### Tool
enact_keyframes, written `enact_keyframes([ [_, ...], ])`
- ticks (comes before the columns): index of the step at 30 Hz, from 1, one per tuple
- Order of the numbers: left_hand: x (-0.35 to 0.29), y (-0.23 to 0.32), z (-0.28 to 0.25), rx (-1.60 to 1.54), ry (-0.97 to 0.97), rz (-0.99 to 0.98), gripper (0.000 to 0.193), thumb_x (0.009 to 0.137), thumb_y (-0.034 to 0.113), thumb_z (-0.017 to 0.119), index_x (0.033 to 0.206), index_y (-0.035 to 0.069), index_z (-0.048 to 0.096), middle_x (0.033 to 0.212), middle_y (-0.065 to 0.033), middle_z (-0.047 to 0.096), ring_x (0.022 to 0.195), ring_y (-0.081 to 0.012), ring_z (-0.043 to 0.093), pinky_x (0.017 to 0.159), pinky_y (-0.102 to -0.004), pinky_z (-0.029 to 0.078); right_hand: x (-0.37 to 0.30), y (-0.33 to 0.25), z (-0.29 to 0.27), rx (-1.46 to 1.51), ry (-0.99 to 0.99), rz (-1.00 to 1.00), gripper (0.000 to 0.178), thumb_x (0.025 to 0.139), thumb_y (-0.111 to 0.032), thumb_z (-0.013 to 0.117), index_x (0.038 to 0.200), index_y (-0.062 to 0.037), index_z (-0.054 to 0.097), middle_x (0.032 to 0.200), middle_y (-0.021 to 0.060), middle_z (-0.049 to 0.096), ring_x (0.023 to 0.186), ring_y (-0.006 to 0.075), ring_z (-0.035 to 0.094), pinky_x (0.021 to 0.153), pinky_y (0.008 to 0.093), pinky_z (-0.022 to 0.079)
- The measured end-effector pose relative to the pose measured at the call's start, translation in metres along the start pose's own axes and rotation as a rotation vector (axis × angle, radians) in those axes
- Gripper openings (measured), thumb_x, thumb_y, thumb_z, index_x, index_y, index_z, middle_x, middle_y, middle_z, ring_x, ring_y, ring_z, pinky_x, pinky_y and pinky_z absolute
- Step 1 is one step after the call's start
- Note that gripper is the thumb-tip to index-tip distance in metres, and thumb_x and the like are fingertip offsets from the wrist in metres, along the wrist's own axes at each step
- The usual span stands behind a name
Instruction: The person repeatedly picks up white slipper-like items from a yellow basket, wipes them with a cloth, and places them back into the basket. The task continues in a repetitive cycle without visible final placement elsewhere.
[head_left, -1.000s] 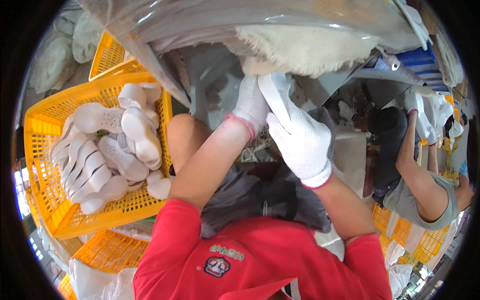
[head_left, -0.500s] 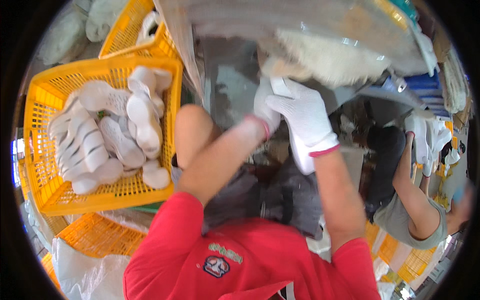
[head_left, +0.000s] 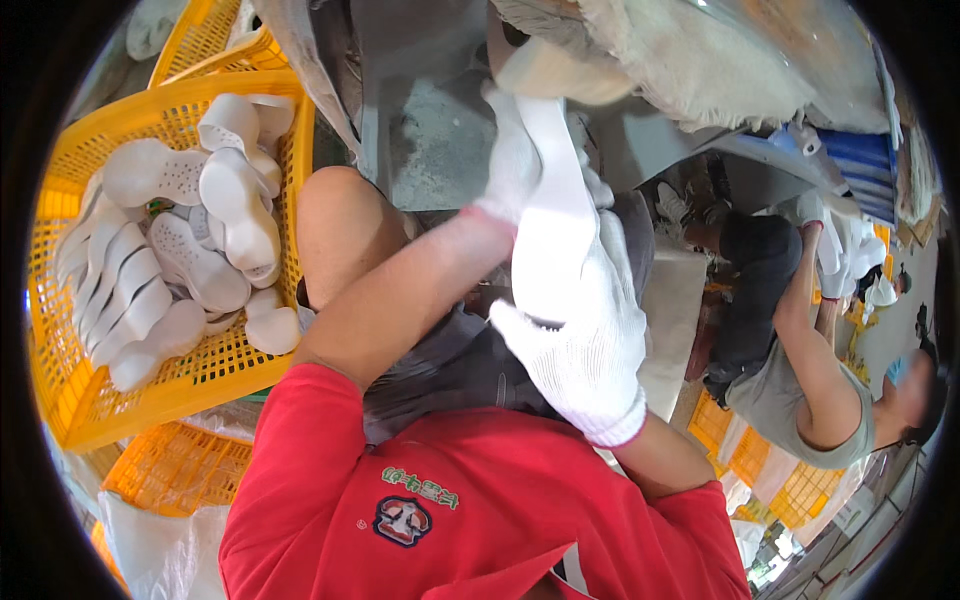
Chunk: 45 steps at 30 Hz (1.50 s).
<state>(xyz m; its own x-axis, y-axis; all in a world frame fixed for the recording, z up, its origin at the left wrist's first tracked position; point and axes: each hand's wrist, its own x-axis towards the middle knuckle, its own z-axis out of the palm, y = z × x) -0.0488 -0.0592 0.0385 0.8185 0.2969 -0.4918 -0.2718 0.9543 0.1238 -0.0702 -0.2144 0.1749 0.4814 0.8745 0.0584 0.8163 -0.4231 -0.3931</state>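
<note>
A long white shoe sole [head_left: 553, 235] lies lengthwise between my two gloved hands, above my lap. My right hand [head_left: 588, 360], in a white knitted glove with a pink cuff, grips its near end, thumb on the left and fingers along the right edge. At the sole's far left side my left hand [head_left: 512, 165], also gloved and slightly blurred, holds the edge. The far end reaches a pale, rounded, blurred thing [head_left: 565, 72] that looks like a wheel; whether they touch I cannot tell.
A yellow basket [head_left: 190, 395] full of white soles stands at my left, with more yellow crates behind and below. Shaggy pale cloth [head_left: 700, 70] hangs over the grey machine housing [head_left: 430, 150]. At the right a masked co-worker [head_left: 800, 400] sits handling white pieces.
My right hand has drawn back toward me and lower, uncovering the sole's broad face. My left hand has shifted slightly left, staying near the far end. The whole view has shifted slightly.
</note>
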Motion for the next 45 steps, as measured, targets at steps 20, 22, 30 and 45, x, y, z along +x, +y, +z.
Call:
enact_keyframes([
  [20,0.021,-0.009,-0.035,0.018,0.014,0.398,0.077,0.113,0.078,0.039,0.135,0.011,0.07,0.125,-0.0104,0.078,0.115,-0.0257,0.074,0.105,-0.0395,0.057,0.094,0.012,0.016,0.349,0.017,0.154,0.04,0.084,-0.029,0.091,0.116,-0.0082,0.081,0.112,0.0179,0.08,0.102,0.036,0.078,0.092,0.0448,0.061],
  [22,0.034,-0.003,-0.031,-0.034,-0.313,0.296,0.073,0.112,0.075,0.043,0.139,0.012,0.068,0.123,-0.0107,0.076,0.117,-0.0283,0.071,0.107,-0.0403,0.055,0.066,0.004,-0.002,0.064,-0.036,0.015,0.08,0.078,-0.027,0.089,0.15,-0.0019,0.063,0.123,0.0253,0.075,0.107,0.0415,0.073,0.091,0.0463,0.061],
  [30,0.024,0.036,-0.009,1.557,0.41,0.739,0.05,0.111,0.048,0.058,0.136,0.007,0.069,0.134,-0.0157,0.074,0.123,-0.0352,0.07,0.105,-0.0395,0.057,0.065,0.017,-0.01,-0.384,-0.097,-0.337,0.066,0.092,-0.019,0.072,0.156,-0.0059,0.058,0.085,0.0139,0.071,0.073,0.0347,0.073,0.067,0.0471,0.06],
  [45,-0.131,0.066,0.01,0.799,0.079,0.054,0.056,0.113,0.048,0.06,0.135,-0.002,0.072,0.129,-0.0173,0.073,0.104,-0.0226,0.073,0.093,-0.0367,0.06,-0.078,0.144,-0.014,1.031,-0.04,0.545,0.051,0.094,-0.017,0.079,0.136,0.0095,0.07,0.125,0.009,0.077,0.116,0.019,0.073,0.099,0.0361,0.06],
])
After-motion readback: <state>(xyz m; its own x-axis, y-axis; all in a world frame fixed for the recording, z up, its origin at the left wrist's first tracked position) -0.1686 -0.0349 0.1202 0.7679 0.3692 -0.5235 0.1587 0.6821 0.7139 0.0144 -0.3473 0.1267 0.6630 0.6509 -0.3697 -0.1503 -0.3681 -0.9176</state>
